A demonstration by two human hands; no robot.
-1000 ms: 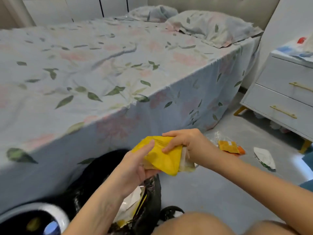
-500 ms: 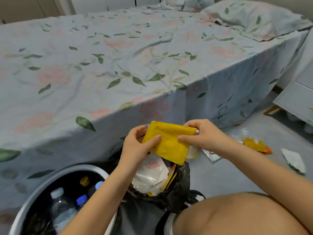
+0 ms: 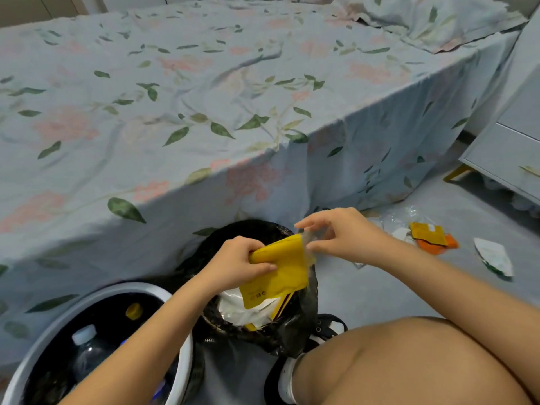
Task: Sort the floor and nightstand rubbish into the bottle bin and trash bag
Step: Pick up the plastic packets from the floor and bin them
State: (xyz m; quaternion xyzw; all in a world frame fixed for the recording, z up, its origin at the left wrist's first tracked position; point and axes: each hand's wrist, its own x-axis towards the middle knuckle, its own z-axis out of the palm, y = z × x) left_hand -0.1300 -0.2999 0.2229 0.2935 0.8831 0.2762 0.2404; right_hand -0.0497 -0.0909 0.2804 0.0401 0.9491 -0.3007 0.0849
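At the lower left stands a round white-rimmed bottle bin [image 3: 175,296] with a black liner, holding a clear plastic bottle with a white cap [image 3: 87,346] and a yellow cap [image 3: 133,311]. Just beside it on the right, a black plastic trash bag [image 3: 304,325] gapes open against the floral-sheeted bed [image 3: 204,97], white wrappers inside it.

Directly above the bag's mouth, the left hand [image 3: 242,264] is clamped around the upper left end of a flat yellow plastic packet [image 3: 277,273], which hangs with its long axis running down and slightly left. At the packet's upper right corner the right hand [image 3: 344,238] pinches a clear plastic scrap [image 3: 306,238].

Further right on the grey floor [image 3: 380,287] lie an orange-and-yellow wrapper [image 3: 429,235] and a white torn wrapper [image 3: 493,255], near the white nightstand [image 3: 508,153].
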